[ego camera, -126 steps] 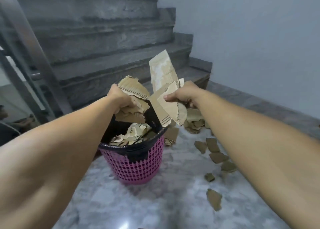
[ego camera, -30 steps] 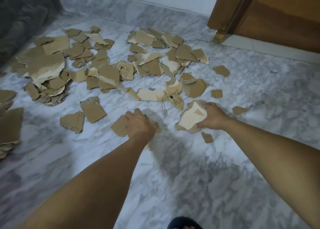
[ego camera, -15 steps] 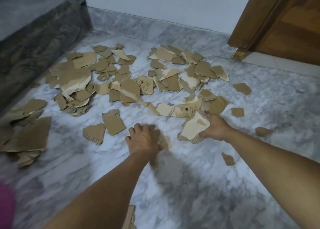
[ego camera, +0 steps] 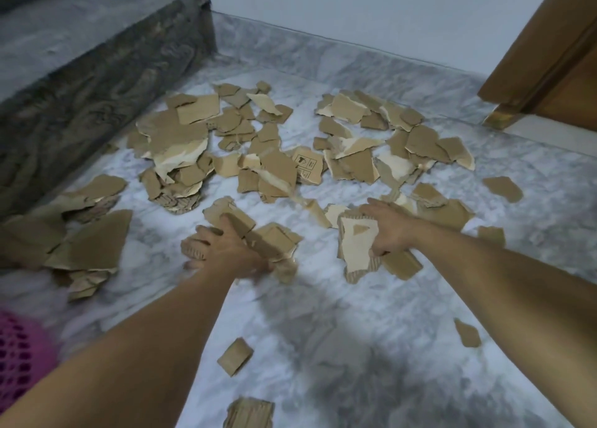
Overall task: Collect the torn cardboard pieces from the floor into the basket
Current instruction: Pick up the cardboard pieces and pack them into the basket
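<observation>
Several torn brown cardboard pieces (ego camera: pixel 277 156) lie scattered over the marble floor ahead of me. My left hand (ego camera: pixel 226 250) grips a small bundle of brown scraps (ego camera: pixel 271 237) just above the floor. My right hand (ego camera: pixel 392 227) holds a pale-faced corrugated piece (ego camera: pixel 357 243) with more scraps bunched beneath it. A sliver of the pink mesh basket (ego camera: pixel 19 356) shows at the lower left edge, well apart from both hands.
A dark stone stair step (ego camera: pixel 80 59) rises at the left. A wooden door and frame (ego camera: pixel 549 52) stand at the upper right. Loose scraps lie near me (ego camera: pixel 235 356), (ego camera: pixel 467 332), (ego camera: pixel 248 413). A bigger heap (ego camera: pixel 80 233) sits beside the step.
Both hands have gathered more scraps into their grips since half a second ago. The view has shifted, bringing the pink basket further in at the lower left.
</observation>
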The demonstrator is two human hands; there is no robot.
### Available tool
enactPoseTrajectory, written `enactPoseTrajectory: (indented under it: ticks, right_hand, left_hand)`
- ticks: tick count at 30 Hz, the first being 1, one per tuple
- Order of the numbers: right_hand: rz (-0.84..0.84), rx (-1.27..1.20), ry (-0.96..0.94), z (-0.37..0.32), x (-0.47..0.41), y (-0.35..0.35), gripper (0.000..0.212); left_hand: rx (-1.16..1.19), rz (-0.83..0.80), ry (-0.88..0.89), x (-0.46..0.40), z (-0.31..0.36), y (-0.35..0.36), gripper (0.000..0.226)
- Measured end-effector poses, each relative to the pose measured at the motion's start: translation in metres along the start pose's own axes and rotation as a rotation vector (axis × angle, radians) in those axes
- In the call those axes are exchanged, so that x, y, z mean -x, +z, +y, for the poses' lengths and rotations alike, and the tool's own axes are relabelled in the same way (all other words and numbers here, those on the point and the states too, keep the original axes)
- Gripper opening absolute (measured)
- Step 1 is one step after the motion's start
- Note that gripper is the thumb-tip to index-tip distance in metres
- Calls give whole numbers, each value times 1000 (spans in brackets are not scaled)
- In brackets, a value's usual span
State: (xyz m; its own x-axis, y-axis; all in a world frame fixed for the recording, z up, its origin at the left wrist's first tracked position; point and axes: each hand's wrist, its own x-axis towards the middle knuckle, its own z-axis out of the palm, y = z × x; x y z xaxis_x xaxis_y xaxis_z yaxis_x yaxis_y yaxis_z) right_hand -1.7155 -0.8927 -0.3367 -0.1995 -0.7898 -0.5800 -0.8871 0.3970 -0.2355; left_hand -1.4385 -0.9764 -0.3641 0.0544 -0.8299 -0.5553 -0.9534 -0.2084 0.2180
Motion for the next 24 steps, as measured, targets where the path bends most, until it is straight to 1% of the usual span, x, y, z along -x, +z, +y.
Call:
enactPoseTrajectory:
  ticks: [2,5,7,9,12,14,16,18,20,21,23,24]
  right_hand:
    - [21,31,-38,-7,-4,-1,95]
    - [67,92,-70,-11,-10,1,87]
    - [67,106,-78,-13,-11,2,79]
    - [54,87,-65,-17,-9,3,77]
    - [21,93,-33,-23,-6,2,84]
    - [-7,51,-18,-24,-6,0,87]
    - [-23,25,-20,-23,-4,-2,74]
    - [-16,3,-20,-22,-1,-1,65]
    - [9,-12,-21,-22,2,2,69]
    - [22,-6,-27,-22,3,4,78]
    - [27,35,-47,-22,6,7,96]
    - [28,46,-57,-22,7,7,100]
  left_hand:
    - [-30,-6,71,-4,4,3,130]
    - [-22,25,188,2,14,7,107]
    - [-73,71,241,8,20,12,99]
    - [-125,107,302,11,23,18,91]
    - [-129,87,334,11,27,21,88]
    - [-115,69,349,10,30,20,91]
    - [-107,67,373,9,32,20,94]
    - [-127,46,373,10,35,20,86]
    - [-153,16,355,12,39,19,75]
    - [-154,1,349,14,42,18,72]
    - [-164,-29,354,17,46,18,74]
    - [-188,-49,363,19,48,17,79]
